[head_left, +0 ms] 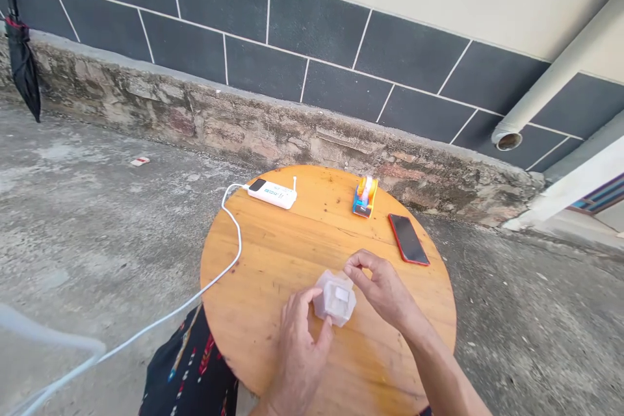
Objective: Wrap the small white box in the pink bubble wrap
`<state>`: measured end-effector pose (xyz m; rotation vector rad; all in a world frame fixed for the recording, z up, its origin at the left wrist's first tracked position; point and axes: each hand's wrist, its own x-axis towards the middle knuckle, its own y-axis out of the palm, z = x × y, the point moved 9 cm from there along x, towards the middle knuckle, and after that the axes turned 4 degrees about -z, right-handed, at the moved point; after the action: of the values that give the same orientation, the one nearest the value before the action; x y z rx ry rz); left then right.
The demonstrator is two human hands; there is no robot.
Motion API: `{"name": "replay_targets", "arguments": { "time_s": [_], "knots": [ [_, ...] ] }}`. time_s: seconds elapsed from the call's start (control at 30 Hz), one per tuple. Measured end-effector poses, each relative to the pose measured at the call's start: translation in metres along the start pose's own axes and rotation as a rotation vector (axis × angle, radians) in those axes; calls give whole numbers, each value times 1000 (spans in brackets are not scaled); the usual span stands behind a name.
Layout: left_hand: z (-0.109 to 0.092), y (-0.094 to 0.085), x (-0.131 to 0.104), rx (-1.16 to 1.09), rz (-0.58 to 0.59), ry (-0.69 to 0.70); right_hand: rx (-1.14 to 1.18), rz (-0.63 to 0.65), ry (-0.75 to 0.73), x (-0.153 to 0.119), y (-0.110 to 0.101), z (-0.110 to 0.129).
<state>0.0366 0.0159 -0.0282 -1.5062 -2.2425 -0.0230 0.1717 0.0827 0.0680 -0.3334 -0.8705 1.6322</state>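
A small translucent, many-sided plastic container (345,313) sits on the round wooden table (263,253), with a pale rectangular patch on top. My left hand (303,338) grips it from the near left side, thumb at the front and index finger at the left edge. At the container's far right edge, my right hand (377,283) has its thumb and index finger pinched together. What lies between those fingertips, perhaps a clear film, is too faint to make out. Beyond the hands stands a small orange and blue tape dispenser (363,198) with a roll in it.
A phone with a red edge (408,239) lies at the table's right side. At the far left is a white device (273,194), its white cable (240,240) running off the left edge. Behind the table runs a stone-based wall (234,123); a folded umbrella (22,58) leans there.
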Motion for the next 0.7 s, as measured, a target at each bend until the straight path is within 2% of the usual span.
{"name": "replay_targets", "arguments": {
  "time_s": [0.1, 0.27, 0.4, 0.57, 0.7],
  "knots": [
    [-4, -2, -2, -66, 5, 25, 27, 2, 1, 0, -4, 2],
    [-19, -1, -6, -96, 88, 142, 107, -9, 80, 10, -11, -7],
    [-14, -3, -11, -18, 45, 144, 123, 8, 169, 29, -16, -17],
    [-11, -2, -15, 47, -6, 208, 30, -14, 186, 58, -26, -28],
    [-19, 3, -17, 100, 40, 303, -71, -34, 201, 78, -25, -50]
  ]
}}
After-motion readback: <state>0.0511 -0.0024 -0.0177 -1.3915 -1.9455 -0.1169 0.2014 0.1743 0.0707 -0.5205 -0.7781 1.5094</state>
